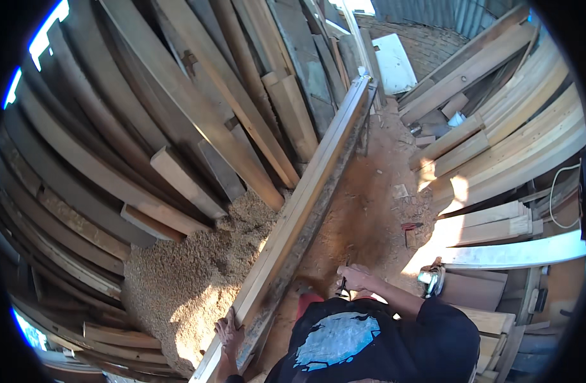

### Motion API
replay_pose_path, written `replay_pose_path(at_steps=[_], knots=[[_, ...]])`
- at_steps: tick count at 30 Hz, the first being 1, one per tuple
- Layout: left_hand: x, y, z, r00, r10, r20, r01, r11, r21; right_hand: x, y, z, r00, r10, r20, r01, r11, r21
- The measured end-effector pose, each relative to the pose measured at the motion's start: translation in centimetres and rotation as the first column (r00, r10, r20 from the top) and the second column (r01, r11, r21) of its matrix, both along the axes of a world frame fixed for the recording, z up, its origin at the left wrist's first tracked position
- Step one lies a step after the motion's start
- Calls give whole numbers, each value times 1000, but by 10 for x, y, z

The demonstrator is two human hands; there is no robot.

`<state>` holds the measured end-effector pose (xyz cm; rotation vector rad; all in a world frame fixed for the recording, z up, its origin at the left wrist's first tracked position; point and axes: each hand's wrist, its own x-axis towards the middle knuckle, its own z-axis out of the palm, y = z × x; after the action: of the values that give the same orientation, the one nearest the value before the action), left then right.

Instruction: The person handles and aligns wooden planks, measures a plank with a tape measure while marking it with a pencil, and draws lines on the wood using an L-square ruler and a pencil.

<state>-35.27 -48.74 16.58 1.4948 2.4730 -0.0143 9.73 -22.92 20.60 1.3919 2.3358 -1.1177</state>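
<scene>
A long, pale wooden beam (305, 191) runs diagonally from the lower left to the upper middle, lying on a rougher grey support (286, 276). On the beam's near end rests my left hand (229, 332), its fingers stretched out and touching the wood. To the right of the beam, in front of my dark shirt, my right hand (355, 278) is closed. Something small, dark and thin shows just below its fingers, too unclear to name. That hand is apart from the beam.
Many boards (178, 96) lean at the left above a heap of sawdust (184, 281). Stacked timber (497, 147) fills the right side. On the dirt floor lies a small red-handled tool (411, 226). A white panel (395, 64) stands at the far end.
</scene>
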Motion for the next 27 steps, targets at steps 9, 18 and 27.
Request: replay_pose_path(at_steps=[9,18,27], knots=[[70,222,0,886,-442,137,414,889,194,-17,123,0,983,-109,-148,128,983,129],[179,521,-12,785,-530,322,557,830,8,72,208,-58,887,-462,13,456,878,148],[239,635,-15,738,-605,299,613,786,76,236,111,-237,715,-550,431,636,768,-76]])
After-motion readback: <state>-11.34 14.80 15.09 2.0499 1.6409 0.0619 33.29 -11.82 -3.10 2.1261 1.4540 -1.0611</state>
